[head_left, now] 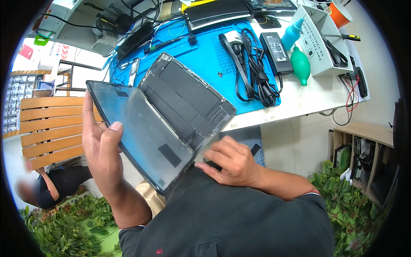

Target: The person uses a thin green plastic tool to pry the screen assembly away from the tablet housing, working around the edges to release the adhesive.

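An opened tablet lies across the bench's front edge, in two parts. Its back housing (180, 92) rests partly on the blue mat, with dark battery cells inside. The screen panel (139, 128) tilts up on the left, its grey inner side with black patches facing me. My left hand (105, 143) grips that panel's outer edge, thumb on the inner side and fingers behind it. By the tablet's near corner, my right hand (231, 160) is closed, its fingers curled. A black strip (255, 149) shows just beyond it; whether it is in that hand is hidden.
On the blue mat (227, 73) lie a coiled black cable (259, 81) and a power adapter (276, 53). Right of them stand a green air blower (300, 66), a blue bottle (292, 34) and a white box (319, 47). A person (55, 186) is at the far left, near a slatted wooden bench (55, 128).
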{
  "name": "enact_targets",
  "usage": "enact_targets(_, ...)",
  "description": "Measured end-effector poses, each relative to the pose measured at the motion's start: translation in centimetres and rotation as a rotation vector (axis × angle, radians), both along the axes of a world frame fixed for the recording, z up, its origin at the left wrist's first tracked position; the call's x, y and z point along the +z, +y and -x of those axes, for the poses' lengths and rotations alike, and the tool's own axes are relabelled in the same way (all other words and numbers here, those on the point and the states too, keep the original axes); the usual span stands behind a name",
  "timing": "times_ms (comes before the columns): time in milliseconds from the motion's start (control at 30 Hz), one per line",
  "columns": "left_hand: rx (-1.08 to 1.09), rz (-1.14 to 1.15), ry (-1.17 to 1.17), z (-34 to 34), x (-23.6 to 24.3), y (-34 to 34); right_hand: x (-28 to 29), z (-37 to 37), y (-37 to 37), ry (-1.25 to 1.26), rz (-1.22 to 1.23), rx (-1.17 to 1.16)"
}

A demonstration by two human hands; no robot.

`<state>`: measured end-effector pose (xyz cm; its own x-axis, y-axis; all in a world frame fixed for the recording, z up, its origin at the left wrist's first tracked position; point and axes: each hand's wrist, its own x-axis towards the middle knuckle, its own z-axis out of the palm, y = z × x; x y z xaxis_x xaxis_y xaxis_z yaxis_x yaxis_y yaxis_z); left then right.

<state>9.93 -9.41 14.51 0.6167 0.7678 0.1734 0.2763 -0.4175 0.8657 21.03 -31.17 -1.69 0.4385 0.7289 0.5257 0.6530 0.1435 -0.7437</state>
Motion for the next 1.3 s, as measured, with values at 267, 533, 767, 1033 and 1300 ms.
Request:
enact_targets(267,0.007,-0.057,0.033,-0.4,1.2,-0.9,-0.2,-1.2,2.1,-0.313,-0.080,0.044)
enact_targets(533,0.023,-0.066,0.029,-0.2,1.5,-1.0,-0.3,-1.7,2.5,-0.342,-0.137,0.030)
enact_targets(767,0.032,0.038,-0.055,2.8,-0.2,0.3,-0.5,-1.9,2.4,-0.288,-0.142,0.053)
enact_targets(1033,0.004,0.161,-0.202,7.4,-4.3,0.7,-0.7,-2.0,1.9,-0.288,-0.124,0.078)
enact_targets(1300,0.035,0.269,-0.291,9.4,-7.2,0.7,-0.9,-1.5,-0.1,-0.002,-0.140,0.039)
